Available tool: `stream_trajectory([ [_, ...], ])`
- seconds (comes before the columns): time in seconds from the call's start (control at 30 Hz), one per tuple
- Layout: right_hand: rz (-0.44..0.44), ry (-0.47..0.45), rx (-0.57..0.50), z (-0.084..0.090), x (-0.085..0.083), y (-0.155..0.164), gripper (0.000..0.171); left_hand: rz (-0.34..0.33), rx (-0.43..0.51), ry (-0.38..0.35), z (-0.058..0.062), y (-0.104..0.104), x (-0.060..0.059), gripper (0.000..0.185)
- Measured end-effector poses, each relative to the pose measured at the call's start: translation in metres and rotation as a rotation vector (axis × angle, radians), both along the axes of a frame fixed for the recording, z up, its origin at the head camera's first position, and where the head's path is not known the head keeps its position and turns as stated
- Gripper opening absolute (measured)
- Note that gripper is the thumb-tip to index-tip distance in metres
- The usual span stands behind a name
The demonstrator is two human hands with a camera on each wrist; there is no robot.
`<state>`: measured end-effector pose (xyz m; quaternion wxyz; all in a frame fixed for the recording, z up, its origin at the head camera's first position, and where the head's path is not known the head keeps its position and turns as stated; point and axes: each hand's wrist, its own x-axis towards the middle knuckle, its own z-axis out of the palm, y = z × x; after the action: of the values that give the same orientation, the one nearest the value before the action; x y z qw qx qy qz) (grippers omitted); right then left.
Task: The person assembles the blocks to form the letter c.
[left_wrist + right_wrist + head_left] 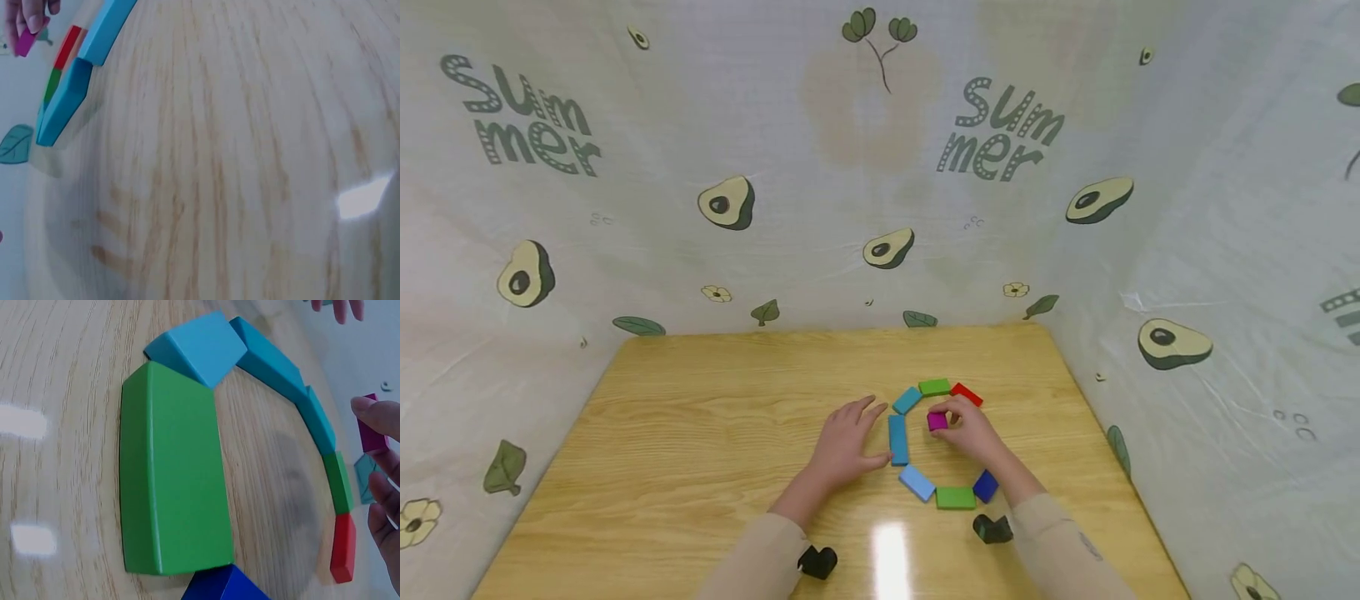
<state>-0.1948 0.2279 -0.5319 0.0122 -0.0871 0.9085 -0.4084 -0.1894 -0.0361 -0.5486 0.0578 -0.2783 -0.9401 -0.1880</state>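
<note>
My right hand (972,432) pinches a small magenta block (937,421) between thumb and fingers, above the inside of a ring of blocks. In the right wrist view the magenta block (373,432) shows apart from the tabletop. My left hand (844,442) has its fingers spread beside the long blue block (898,440) at the ring's left; its thumb is at that block's edge, and I cannot tell if they touch. Around the ring lie another blue block (907,400), a green block (935,387), a red block (966,394), a light blue block (917,483), a green block (956,498) and a dark blue block (986,486).
The blocks lie on a wooden table (700,433). A white cloth (805,275) printed with avocados and leaves hangs behind and along both sides. Dark wrist-worn pieces (817,562) show at both cuffs. The ring is open at its right side, between the red and dark blue blocks.
</note>
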Motion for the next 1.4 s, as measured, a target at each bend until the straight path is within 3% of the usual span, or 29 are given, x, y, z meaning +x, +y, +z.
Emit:
stream_trajectory([
  [0.7, -0.131, -0.041, -0.017, -0.006, 0.021, 0.056, 0.031, -0.068, -0.046, 0.008, -0.022, 0.034, 0.0, 0.085],
  [0.97, -0.166, -0.044, -0.032, -0.015, 0.029, 0.075, 0.034, -0.056, -0.043, -0.053, -0.034, 0.037, 0.001, 0.087],
  [1.4, -0.231, -0.054, -0.036, -0.03, 0.038, 0.097, 0.037, -0.052, -0.025, -0.034, -0.05, 0.037, 0.001, 0.091],
])
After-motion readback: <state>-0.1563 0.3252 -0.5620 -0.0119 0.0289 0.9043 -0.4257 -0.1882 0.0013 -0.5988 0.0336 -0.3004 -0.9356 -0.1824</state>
